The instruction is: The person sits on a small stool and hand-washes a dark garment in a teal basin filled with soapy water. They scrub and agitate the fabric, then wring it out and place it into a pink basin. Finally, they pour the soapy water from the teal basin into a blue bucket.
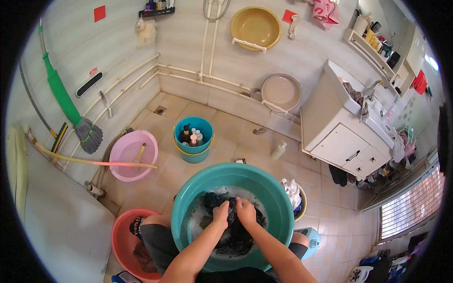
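Mop (70, 106): green shaft, grey head, standing head down by the wall at the far left
Yellow hose (104, 163): comes from the left wall and crosses over the pink basin (123, 150), its free end to the right
Orange basin (123, 252): low at the left, holding a black piece with pale lettering (136, 227) and a brown cloth (145, 257)
Inside the pink basin: a slim yellow item (141, 152)
Blue bucket (189, 158): on the tiled floor, yellow handle, several bottles (193, 138) grouped inside
Teal tub (279, 207): large and round, between the person's knees (156, 220), with foamy water in it
Left hand (220, 214): fingers curled in, pinching a fold of the dark cloth (238, 233)
Dark cloth: soaked and bunched in the middle of the teal tub, suds around it
Right hand (246, 211): just beside the left, fingers bent down and gripping the same cloth
Yellow basin (256, 23): up on the wall, behind a white holder
Pump bottle (279, 151): pale, on the floor beyond the teal tub
Beige basin (281, 90): lower on the wall, also behind a holder
White laundry (291, 192): heaped with something blue in a yellow-rimmed container just right of the teal tub
Light blue container (312, 243): near the right knee
Washbasin cabinet (335, 141): white, with a tap (373, 88) and a cloth draped over the basin edge
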`<state>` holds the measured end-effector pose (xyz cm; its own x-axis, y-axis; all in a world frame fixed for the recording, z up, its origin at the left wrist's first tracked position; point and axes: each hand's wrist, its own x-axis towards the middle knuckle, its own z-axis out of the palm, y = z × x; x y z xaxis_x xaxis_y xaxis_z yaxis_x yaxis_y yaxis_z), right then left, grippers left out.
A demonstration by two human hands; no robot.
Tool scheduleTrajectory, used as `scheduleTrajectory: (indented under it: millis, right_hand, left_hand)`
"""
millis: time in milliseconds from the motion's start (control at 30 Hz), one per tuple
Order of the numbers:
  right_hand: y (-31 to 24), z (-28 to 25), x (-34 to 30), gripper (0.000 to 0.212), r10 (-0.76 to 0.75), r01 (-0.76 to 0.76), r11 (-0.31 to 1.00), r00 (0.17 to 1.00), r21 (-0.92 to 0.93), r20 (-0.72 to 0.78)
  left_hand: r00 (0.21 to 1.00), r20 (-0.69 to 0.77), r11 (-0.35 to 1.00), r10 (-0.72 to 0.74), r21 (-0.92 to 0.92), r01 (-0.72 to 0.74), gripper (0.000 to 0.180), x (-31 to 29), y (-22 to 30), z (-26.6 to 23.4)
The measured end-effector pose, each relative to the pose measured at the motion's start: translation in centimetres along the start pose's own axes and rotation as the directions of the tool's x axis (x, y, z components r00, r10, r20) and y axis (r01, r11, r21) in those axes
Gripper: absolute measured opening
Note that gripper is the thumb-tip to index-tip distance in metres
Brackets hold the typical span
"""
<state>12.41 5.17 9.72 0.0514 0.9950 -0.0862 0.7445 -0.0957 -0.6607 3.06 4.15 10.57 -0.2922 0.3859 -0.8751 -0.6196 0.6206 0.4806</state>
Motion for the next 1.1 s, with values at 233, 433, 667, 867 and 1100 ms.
scheduleTrajectory:
  millis: [233, 433, 667, 867, 1100]
  right_hand:
    - [6.8, -1.2, 4.0, 0.053, 0.340, -0.479, 0.570, 0.877, 0.667, 0.339]
    - [-0.6, -5.4, 0.4, 0.035, -0.001, -0.449, 0.420, 0.869, 0.789, 0.495]
    - [-1.2, -7.7, -0.5, 0.055, -0.312, -0.258, 0.604, 0.794, 0.754, 0.522]
    - [3.1, -7.9, -1.8, 0.062, -0.346, 0.176, 0.931, 0.709, 0.320, 0.615]
    - [4.3, -9.5, -2.6, 0.033, -0.207, -0.227, 0.675, 0.855, 0.702, 0.476]
  left_hand:
    - [0.801, 0.519, 0.939, 0.298, -0.308, -0.150, 0.034, 2.1, 1.7, -3.2]
    - [0.564, 0.825, 0.792, -0.039, 0.370, -0.486, 0.059, 1.2, -2.7, -4.1]
    - [0.514, 0.783, 0.808, 0.350, 0.025, -0.589, 0.050, -1.0, -2.0, -4.5]
    - [0.561, 0.789, 0.968, 0.253, -0.213, -0.136, 0.035, -3.1, 0.3, -6.2]
    - [0.608, 0.706, 0.926, 0.363, -0.199, -0.322, 0.057, -5.5, 3.8, -7.3]
